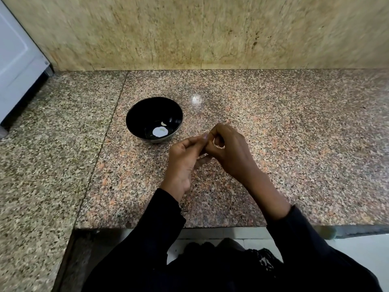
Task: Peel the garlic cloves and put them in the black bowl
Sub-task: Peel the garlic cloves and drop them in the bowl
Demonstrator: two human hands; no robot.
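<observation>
With your left hand (185, 157) and right hand (228, 148) both pinching the garlic clove (220, 146), mostly hidden, above the worktop (294, 144) beside the black bowl (134, 116), peel slowly, holding the clove firmly against slipping.

Glossy black bowl (134, 114), polished speckled granite counter (294, 133), veined stone wall (189, 32)

bowl (134, 116) on counter (273, 133), hands (229, 150) right
</observation>
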